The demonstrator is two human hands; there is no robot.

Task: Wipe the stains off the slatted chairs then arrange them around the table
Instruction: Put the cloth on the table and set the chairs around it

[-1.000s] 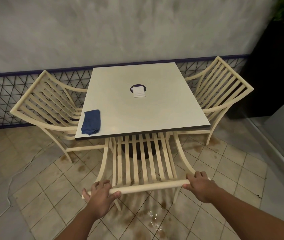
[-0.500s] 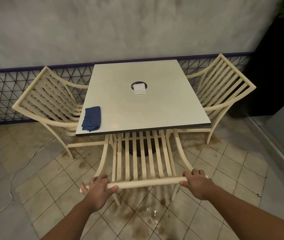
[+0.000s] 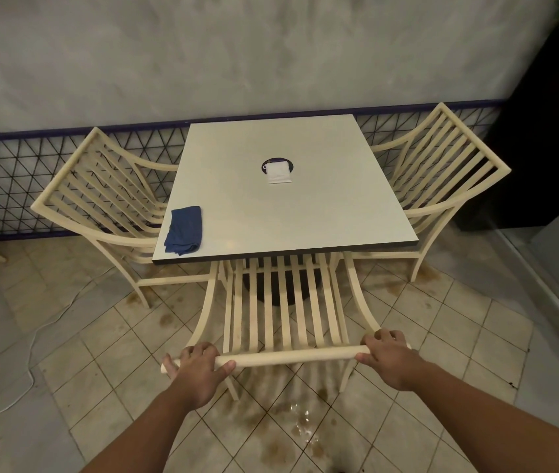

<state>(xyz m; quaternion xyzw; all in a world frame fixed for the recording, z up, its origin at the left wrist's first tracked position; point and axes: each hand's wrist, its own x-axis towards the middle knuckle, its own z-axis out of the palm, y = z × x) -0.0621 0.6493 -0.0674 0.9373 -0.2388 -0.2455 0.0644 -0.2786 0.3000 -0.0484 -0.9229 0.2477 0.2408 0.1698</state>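
Head view, looking down along both forearms. Left hand wrapped round the left end of the top rail of the near chair, fingers curled over it. Right hand clamped the same way on the rail's right end. Near chair facing the table, seat slats running in under the near table edge, legs on the tiled floor.

Second slatted chair at the table's left side, front close against it. Third slatted chair at the right side, likewise close in.

Folded blue cloth on the tabletop near the front-left corner. Small white card at the centre, lying over a dark round disc, any print too small to read.

Dark pedestal base under the top, seen between the near chair's slats and directly in line with the seat.

Brown stains and a few wet spots on the tiles behind the near chair. White cable snaking over the floor at left.

Black lattice fence with a blue top edge behind the table, under a grey plaster wall. Dark planter at far right.
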